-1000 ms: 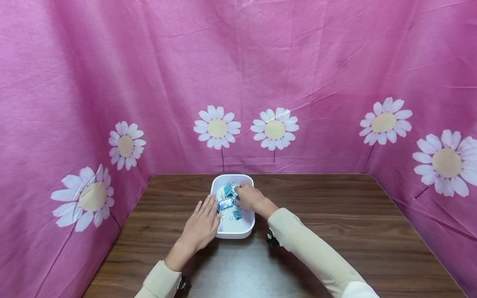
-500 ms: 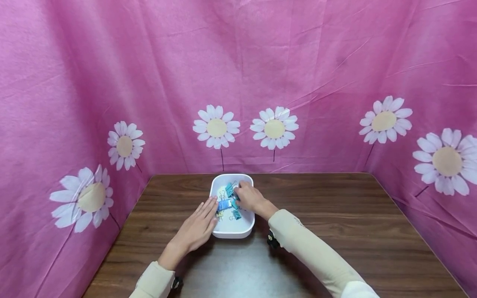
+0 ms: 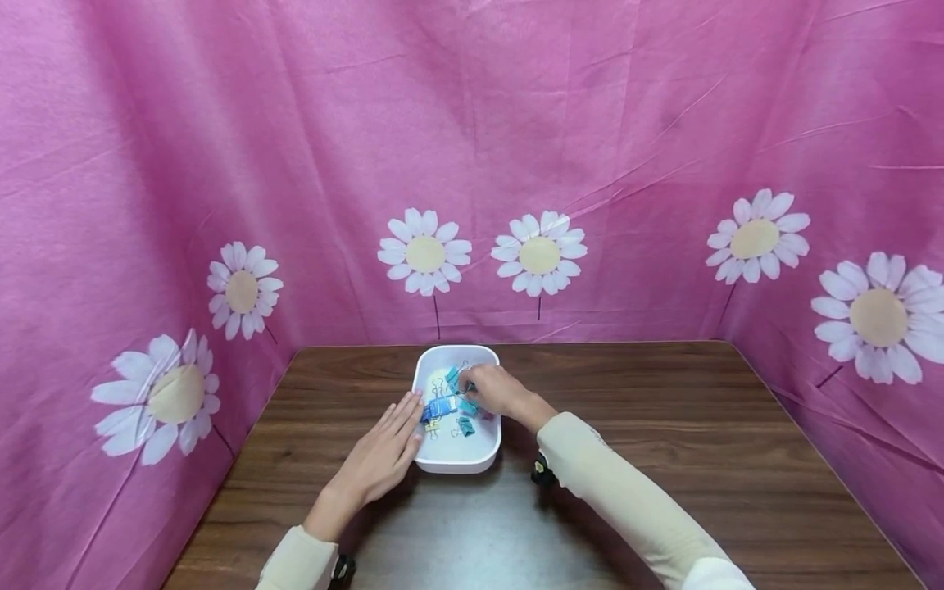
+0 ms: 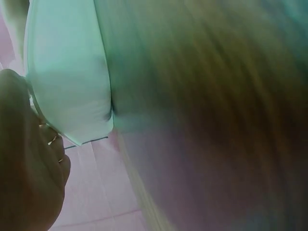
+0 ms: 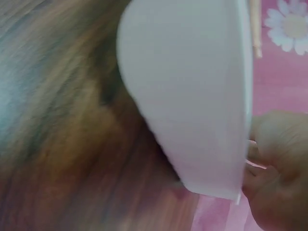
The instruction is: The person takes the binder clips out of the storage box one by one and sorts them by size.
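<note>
The table's [image 3: 664, 475] tray [image 3: 457, 451] holds clips [image 3: 440, 407] between hands [image 3: 379, 451] [image 3: 497, 389]: left straight-fingered, right's grip unclear

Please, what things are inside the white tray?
Inside the white tray lie teal clips, at least one blue clip and a yellow clip. The right hand reaches in; whatever lies under it is covered and cannot be seen.

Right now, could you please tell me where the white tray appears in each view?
Head: the white tray sits just below centre, the left hand at its left rim.
Left wrist: upper left, its outer wall showing.
Right wrist: from the top edge down through the middle.
Shared landmark: the pink cloth, behind the tray.
</note>
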`<move>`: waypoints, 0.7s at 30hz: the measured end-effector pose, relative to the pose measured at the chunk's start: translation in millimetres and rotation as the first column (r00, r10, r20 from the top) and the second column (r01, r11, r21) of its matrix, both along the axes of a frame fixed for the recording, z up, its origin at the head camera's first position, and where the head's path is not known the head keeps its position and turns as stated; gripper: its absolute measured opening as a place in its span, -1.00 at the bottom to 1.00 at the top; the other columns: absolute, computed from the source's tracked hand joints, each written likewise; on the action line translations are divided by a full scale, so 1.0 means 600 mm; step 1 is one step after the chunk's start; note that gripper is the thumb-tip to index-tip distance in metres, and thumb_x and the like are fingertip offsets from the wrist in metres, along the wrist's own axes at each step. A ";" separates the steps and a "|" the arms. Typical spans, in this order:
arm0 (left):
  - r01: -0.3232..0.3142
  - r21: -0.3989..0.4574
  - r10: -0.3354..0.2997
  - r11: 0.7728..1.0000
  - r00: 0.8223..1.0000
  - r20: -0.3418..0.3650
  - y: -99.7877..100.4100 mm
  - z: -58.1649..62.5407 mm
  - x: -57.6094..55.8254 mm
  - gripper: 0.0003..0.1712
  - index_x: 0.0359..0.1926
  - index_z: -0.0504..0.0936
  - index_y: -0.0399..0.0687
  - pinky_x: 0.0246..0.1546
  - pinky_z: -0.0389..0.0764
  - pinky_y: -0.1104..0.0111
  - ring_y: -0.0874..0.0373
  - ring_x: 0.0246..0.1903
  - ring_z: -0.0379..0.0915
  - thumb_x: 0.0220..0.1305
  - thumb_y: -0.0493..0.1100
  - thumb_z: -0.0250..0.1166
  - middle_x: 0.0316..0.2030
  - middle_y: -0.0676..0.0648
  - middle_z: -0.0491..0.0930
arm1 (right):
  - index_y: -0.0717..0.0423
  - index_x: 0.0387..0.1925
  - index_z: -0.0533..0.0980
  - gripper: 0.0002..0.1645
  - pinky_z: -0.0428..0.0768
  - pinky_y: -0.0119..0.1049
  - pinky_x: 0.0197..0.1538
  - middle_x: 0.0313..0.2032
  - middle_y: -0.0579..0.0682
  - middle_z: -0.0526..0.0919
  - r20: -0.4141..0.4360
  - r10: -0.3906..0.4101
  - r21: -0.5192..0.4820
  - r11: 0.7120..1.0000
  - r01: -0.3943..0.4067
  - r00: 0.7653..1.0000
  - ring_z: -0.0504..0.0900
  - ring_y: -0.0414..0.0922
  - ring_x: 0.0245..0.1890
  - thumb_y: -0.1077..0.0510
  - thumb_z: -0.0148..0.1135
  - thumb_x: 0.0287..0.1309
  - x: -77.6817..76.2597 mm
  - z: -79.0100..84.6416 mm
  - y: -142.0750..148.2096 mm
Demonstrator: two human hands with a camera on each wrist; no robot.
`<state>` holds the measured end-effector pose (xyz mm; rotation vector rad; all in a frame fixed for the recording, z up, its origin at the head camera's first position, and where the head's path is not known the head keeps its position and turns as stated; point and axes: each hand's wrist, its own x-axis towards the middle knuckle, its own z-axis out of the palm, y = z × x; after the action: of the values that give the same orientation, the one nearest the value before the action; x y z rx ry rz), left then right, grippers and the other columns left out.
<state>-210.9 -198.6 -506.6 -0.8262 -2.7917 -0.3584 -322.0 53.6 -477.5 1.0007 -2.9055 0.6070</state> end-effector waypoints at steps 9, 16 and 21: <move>0.001 -0.038 0.000 0.999 1.000 0.024 -0.005 0.001 0.001 -0.33 0.64 0.19 -0.28 0.66 0.22 -0.02 -0.10 0.67 0.04 0.71 -0.03 -0.04 0.67 -0.22 0.12 | 0.07 -0.25 0.73 -0.98 0.68 -0.20 0.00 -0.20 -0.06 0.81 0.161 -0.015 -0.174 0.984 0.043 0.987 0.63 -0.17 -0.22 0.22 0.41 0.34 -0.009 0.025 0.016; 0.000 -0.049 0.001 0.999 1.000 0.012 -0.005 0.001 0.001 -0.33 0.64 0.19 -0.26 0.66 0.22 -0.01 -0.09 0.67 0.04 0.70 -0.03 -0.04 0.67 -0.21 0.12 | 0.08 -0.18 0.77 -0.84 0.75 -0.18 0.06 -0.12 0.00 0.84 0.150 -0.011 -0.205 0.978 0.042 0.989 0.74 -0.11 -0.06 0.36 0.36 0.33 -0.008 0.029 0.029; -0.005 -0.038 0.006 0.999 1.000 0.013 -0.003 -0.002 0.000 -0.33 0.63 0.20 -0.30 0.66 0.23 -0.02 -0.11 0.67 0.04 0.71 -0.04 -0.05 0.67 -0.23 0.11 | 0.13 -0.17 0.78 -0.80 0.78 -0.16 0.07 -0.16 0.02 0.85 0.116 0.003 -0.244 0.969 0.026 0.993 0.79 -0.09 -0.07 0.41 0.37 0.28 -0.006 0.029 0.039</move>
<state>-210.7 -200.3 -508.0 -0.8270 -2.8203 -0.3124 -325.4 76.7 -460.3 0.9452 -2.8337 1.0266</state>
